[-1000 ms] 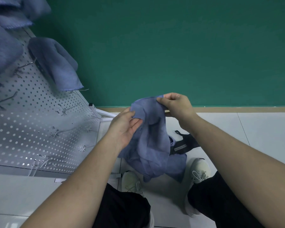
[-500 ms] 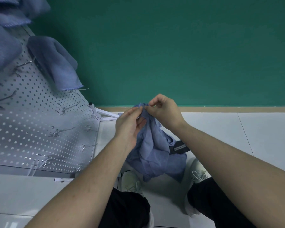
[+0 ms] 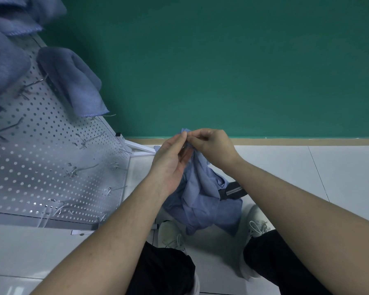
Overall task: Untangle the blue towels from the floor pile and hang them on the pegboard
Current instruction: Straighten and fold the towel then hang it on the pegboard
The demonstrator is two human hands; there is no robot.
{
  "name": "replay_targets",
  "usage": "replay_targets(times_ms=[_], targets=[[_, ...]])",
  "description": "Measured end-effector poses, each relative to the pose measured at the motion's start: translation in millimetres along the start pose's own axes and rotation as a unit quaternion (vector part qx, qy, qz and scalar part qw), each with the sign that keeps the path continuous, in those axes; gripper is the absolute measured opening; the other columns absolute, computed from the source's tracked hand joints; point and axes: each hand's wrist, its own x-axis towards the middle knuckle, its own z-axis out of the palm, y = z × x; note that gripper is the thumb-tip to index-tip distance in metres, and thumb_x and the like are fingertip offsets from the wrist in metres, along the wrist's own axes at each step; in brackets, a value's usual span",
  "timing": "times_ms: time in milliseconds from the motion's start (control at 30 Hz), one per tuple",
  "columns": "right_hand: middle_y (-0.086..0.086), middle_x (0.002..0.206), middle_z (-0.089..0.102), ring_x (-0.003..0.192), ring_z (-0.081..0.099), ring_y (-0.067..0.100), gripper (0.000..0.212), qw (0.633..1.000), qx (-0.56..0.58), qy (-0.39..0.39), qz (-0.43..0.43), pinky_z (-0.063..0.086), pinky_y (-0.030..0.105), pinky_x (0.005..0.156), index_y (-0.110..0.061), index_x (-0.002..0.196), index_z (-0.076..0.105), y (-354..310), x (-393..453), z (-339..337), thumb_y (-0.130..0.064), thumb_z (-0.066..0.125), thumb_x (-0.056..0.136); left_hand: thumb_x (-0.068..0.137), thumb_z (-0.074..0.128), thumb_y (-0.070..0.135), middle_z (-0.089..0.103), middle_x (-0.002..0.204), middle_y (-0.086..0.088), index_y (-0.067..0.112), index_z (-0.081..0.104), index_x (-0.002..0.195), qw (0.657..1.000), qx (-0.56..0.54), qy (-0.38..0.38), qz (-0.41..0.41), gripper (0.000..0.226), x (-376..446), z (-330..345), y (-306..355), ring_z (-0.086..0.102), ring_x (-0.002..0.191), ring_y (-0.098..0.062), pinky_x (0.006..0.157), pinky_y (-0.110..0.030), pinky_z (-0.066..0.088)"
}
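Note:
A blue towel [image 3: 200, 194] hangs bunched from both my hands in front of the green wall, its lower part drooping above the floor between my feet. My left hand [image 3: 170, 162] pinches the towel's top edge with thumb and fingertips. Close beside it, my right hand [image 3: 211, 147] pinches the same top edge with curled fingers. The white pegboard [image 3: 30, 167] with metal hooks stands at the left. A blue towel [image 3: 73, 81] hangs from the pegboard's upper right, and more blue towels [image 3: 2, 56] hang at the top left.
A dark strap with grey stripes [image 3: 232, 191] lies on the white tiled floor behind the held towel. My two white shoes [image 3: 256, 224] stand below it. The green wall [image 3: 222, 60] rises just ahead. Several bare hooks [image 3: 81, 167] stick out of the pegboard.
My hands have come together at the towel's top edge, so the cloth that was spread between them now hangs gathered. The towel's top has moved slightly left and down.

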Motion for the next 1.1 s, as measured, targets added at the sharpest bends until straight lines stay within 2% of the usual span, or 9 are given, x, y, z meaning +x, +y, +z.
replay_targets(times_ms=[133,233,300,400,533,633,767,933,1100], targets=[[0.005,0.097,0.075,0.085,0.067,0.011,0.02,0.996,0.04,-0.075,0.034,0.055,0.03,0.09,-0.01,0.108,0.075,-1,-2,-4,-0.009,0.056,0.1,0.096,0.062,0.008,0.074,0.089,-0.001,0.009,0.068,0.108,1.0,-0.006,0.027,-0.002,0.014,5,-6,-1,0.068,0.08,-0.007,0.07,-0.015,0.054],[0.004,0.085,0.071,0.073,0.065,0.011,0.021,0.981,0.142,-0.11,0.068,0.056,0.025,0.075,-0.009,0.109,0.07,-5,-4,-10,-0.006,0.05,0.103,0.096,0.062,0.007,0.074,0.09,-0.002,0.008,0.067,0.112,0.999,-0.004,0.041,0.003,0.017,6,-9,0,0.067,0.079,-0.009,0.067,-0.016,0.053],[0.002,0.071,0.063,0.058,0.058,0.01,0.013,0.984,0.149,-0.077,0.055,0.052,0.023,0.064,-0.012,0.105,0.066,-5,-2,-14,-0.006,0.055,0.101,0.096,0.062,0.009,0.075,0.088,0.0,0.012,0.069,0.104,0.998,0.04,0.047,0.024,0.011,3,-6,2,0.067,0.076,-0.009,0.065,-0.016,0.051],[-0.003,0.083,0.051,0.066,0.047,0.008,0.023,0.999,-0.01,0.004,-0.043,0.041,0.017,0.065,-0.021,0.104,0.059,6,7,-22,-0.007,0.071,0.09,0.099,0.06,0.014,0.073,0.08,0.009,0.016,0.067,0.096,0.98,0.162,0.077,0.086,0.009,-3,-1,6,0.064,0.066,0.001,0.057,-0.011,0.046],[-0.012,0.109,0.058,0.108,0.054,0.013,0.037,0.981,-0.121,-0.038,-0.147,0.034,0.007,0.089,-0.03,0.108,0.056,19,12,-27,-0.013,0.079,0.084,0.103,0.053,0.017,0.07,0.086,0.003,0.02,0.06,0.104,0.962,0.228,0.055,0.139,0.007,-2,-3,7,0.062,0.067,-0.001,0.065,-0.015,0.048],[-0.011,0.103,0.063,0.104,0.06,0.008,0.033,0.984,-0.083,-0.057,-0.146,0.04,0.009,0.091,-0.025,0.106,0.057,18,10,-27,-0.011,0.078,0.084,0.104,0.052,0.018,0.069,0.078,0.008,0.025,0.057,0.101,0.953,0.259,0.038,0.15,0.009,-1,-5,8,0.062,0.067,-0.002,0.067,-0.017,0.048],[-0.015,0.088,0.064,0.092,0.059,0.01,0.03,0.975,-0.171,-0.041,-0.136,0.043,0.03,0.093,-0.035,0.096,0.056,18,10,-32,-0.033,0.082,0.081,0.104,0.051,0.019,0.065,0.072,0.01,0.026,0.054,0.097,0.946,0.272,0.047,0.171,0.01,-2,-7,9,0.06,0.069,-0.003,0.069,-0.018,0.048],[-0.008,0.083,0.06,0.092,0.048,0.02,0.036,0.895,-0.406,-0.058,-0.174,0.036,0.041,0.09,-0.021,0.081,0.066,15,9,-47,-0.056,0.07,0.084,0.105,0.047,0.018,0.059,0.066,0.011,0.024,0.049,0.096,0.939,0.266,0.05,0.21,0.012,-1,-13,14,0.049,0.065,-0.007,0.067,-0.025,0.042],[-0.004,0.095,0.054,0.089,0.043,0.022,0.047,0.858,-0.447,-0.051,-0.246,0.037,0.04,0.081,-0.024,0.075,0.072,19,-6,-71,-0.066,0.054,0.087,0.104,0.05,0.018,0.05,0.069,0.011,0.023,0.049,0.096,0.9,0.348,0.043,0.258,0.009,-15,-17,23,0.043,0.061,0.003,0.062,-0.015,0.039]])
